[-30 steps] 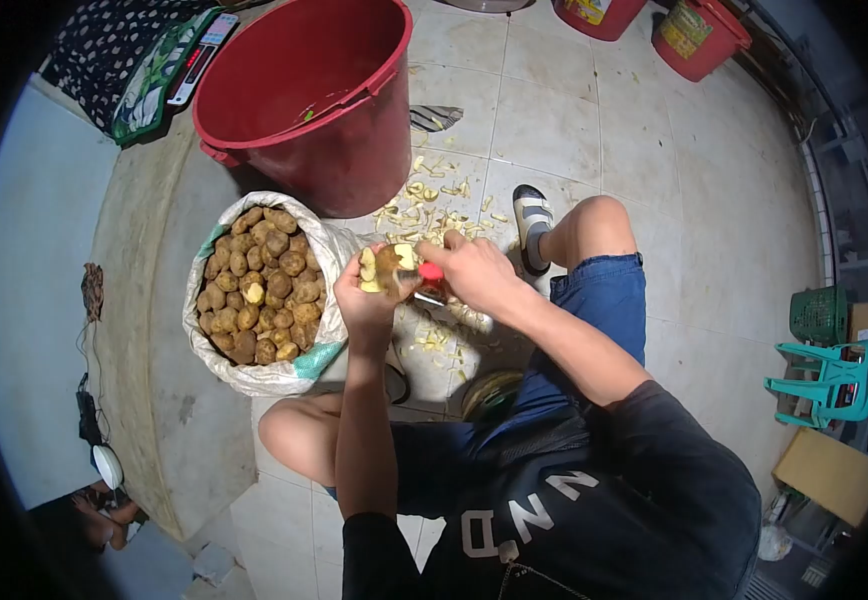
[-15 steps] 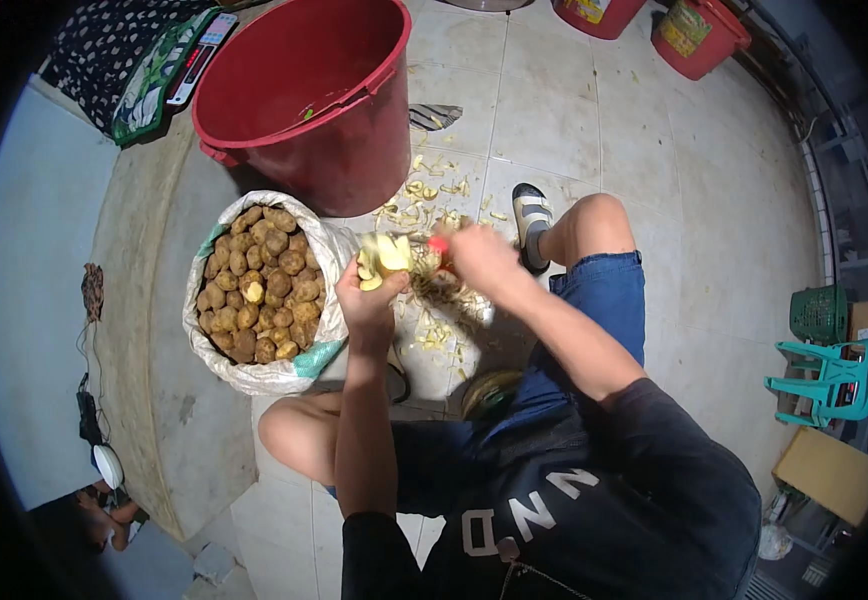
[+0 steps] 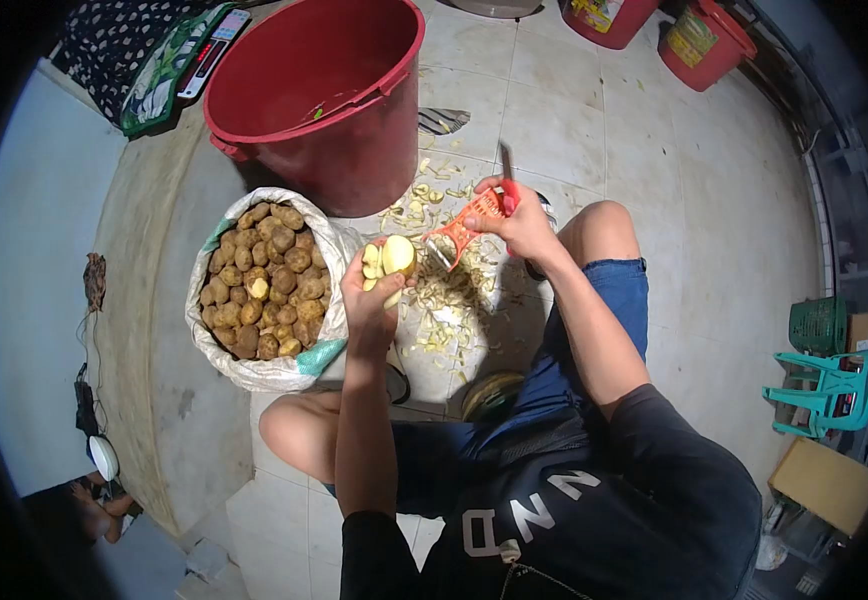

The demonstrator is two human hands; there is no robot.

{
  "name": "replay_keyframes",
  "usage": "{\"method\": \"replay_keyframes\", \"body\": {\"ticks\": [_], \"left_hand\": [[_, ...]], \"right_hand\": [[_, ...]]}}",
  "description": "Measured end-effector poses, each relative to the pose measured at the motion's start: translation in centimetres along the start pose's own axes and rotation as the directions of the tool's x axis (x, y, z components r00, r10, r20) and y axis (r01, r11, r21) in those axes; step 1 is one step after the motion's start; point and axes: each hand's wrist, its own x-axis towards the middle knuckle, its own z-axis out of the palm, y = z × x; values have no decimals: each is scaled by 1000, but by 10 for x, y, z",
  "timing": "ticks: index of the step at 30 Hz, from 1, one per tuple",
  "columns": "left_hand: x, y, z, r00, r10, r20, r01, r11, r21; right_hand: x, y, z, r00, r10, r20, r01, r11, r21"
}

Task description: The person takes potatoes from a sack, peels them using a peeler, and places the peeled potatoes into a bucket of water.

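My left hand (image 3: 365, 305) is closed around a knobby, mostly peeled potato (image 3: 398, 257) with pale yellow flesh. Across from it, my right hand (image 3: 531, 228) grips an orange peeler (image 3: 470, 220), its blade end pointing toward the potato but apart from it. A knife (image 3: 506, 162) with a red handle is held in the same hand, blade pointing away from me. Beside my left arm stands a white woven sack (image 3: 332, 232) full of unpeeled potatoes (image 3: 279, 262); one on top shows a bare yellow patch. Potato peels (image 3: 439, 330) litter the tiles below my hands.
A large red tub (image 3: 354, 160) stands beyond the sack. Behind it to the left lies a digital scale (image 3: 216, 55). Red buckets (image 3: 699, 60) are at the far right, teal plastic stools (image 3: 829, 390) at right. Part of another person (image 3: 94, 505) shows at lower left.
My right hand has drawn away from the potato, up and to the right, and its peeler and knife show clearly now. My left hand still holds the potato in nearly the same place.
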Motion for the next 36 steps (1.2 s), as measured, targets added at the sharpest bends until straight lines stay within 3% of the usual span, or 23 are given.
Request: {"method": "replay_keyframes", "body": {"ticks": [2, 4, 7, 9, 12, 14, 15, 17, 19, 20, 21, 23, 25, 27, 29, 30, 31, 32, 33, 35, 36], "left_hand": [[-1, 0, 3, 999, -42, 21, 43, 998, -37], [-4, 1, 15, 995, -86, 57, 90, 993, -73], [-3, -10, 8, 987, -130, 92, 132, 991, -19], [-6, -9, 5, 988, -129, 80, 126, 991, 38], [-7, -7, 7, 990, -127, 67, 117, 982, 147], [-7, -11, 4, 985, -45, 167, 36, 998, 55], [-12, -9, 6, 984, -52, 170, 43, 997, 57], [-8, -5, 13, 981, -97, 168, 129, 973, -190], [-7, -7, 11, 983, -109, 144, 136, 972, -189], [-5, -10, 9, 985, -96, 141, 108, 991, -77], [-4, -12, 8, 986, -85, 141, 80, 996, 37], [-7, -7, 10, 987, -64, 147, 63, 998, 10], [-10, -9, 2, 984, -122, 129, 147, 967, -206], [-8, -10, 1, 985, -118, 124, 142, 969, -202], [-9, -7, 10, 993, -49, 108, 46, 998, 35], [-12, -7, 9, 993, -54, 105, 50, 998, 37], [-12, -6, 7, 990, -78, 120, 91, 990, -108], [-10, -5, 8, 985, -96, 143, 130, 959, -251], [-8, -2, 11, 985, -94, 147, 129, 959, -251], [-9, 3, 19, 991, -96, 90, 109, 983, -151], [-9, 1, 20, 994, -74, 85, 80, 994, -70]], "right_hand": [[-3, -21, -1, 1000, 22, 10, -23, 995, 98], [-10, -34, 11, 995, -36, 97, -5, 922, 388], [-6, -22, 23, 981, -160, 113, 131, 964, 230], [-5, -23, 24, 982, -140, 126, 93, 942, 322], [-7, -32, 17, 975, -146, 168, 105, 968, 229], [3, -22, 12, 979, -152, 137, 105, 947, 305], [12, -20, 5, 993, -94, 76, 78, 980, 185], [12, -17, -6, 1000, 12, -28, -7, 979, 202], [-2, -33, 8, 975, -207, 76, 178, 943, 281], [-10, -44, 12, 969, -167, 180, 116, 957, 266], [-7, -37, 11, 970, -164, 179, 113, 957, 267], [8, -13, 5, 999, -49, -6, 49, 984, 171], [9, -23, 4, 999, -22, -33, 28, 980, 198], [-5, -37, 12, 986, -138, 91, 104, 945, 311], [-9, -44, 15, 971, -163, 177, 104, 948, 300], [-4, -36, 12, 993, -81, 91, 59, 973, 223], [3, -27, 7, 1000, -10, -3, 11, 989, 148], [13, -1, 1, 1000, -19, -20, 24, 971, 236], [11, -7, 3, 999, -23, -23, 28, 972, 235], [-6, -32, 13, 981, -187, 51, 166, 947, 275], [-14, -46, 15, 976, -138, 166, 86, 954, 287]]}}
